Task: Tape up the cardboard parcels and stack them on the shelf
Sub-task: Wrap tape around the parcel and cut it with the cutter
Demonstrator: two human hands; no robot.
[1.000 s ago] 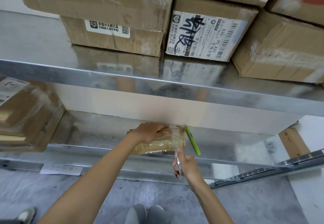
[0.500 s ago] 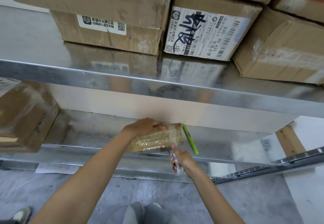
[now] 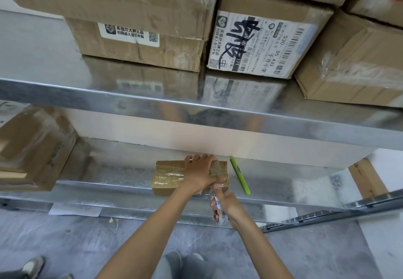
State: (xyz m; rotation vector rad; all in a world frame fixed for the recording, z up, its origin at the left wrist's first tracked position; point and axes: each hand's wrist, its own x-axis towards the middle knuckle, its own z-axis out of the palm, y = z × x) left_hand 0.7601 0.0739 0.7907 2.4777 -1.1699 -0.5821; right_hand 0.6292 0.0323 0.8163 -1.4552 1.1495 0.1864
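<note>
The lower metal shelf [image 3: 98, 183] carries the small parcel [image 3: 168, 176] at its front edge. The left hand [image 3: 201, 175] presses flat on top. The right hand [image 3: 231, 204] is wrapped round a small white-and-blue tool [image 3: 218, 204], forefinger on the tape. Keep the box pinned, then rub the tape end down firmly.

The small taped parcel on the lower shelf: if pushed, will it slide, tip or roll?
Probably slides: glossy tape covers the parcel and the metal shelf looks smooth. Unlikely to tip or roll, being low and flat. Likely light: small beside the left hand on it.
</note>
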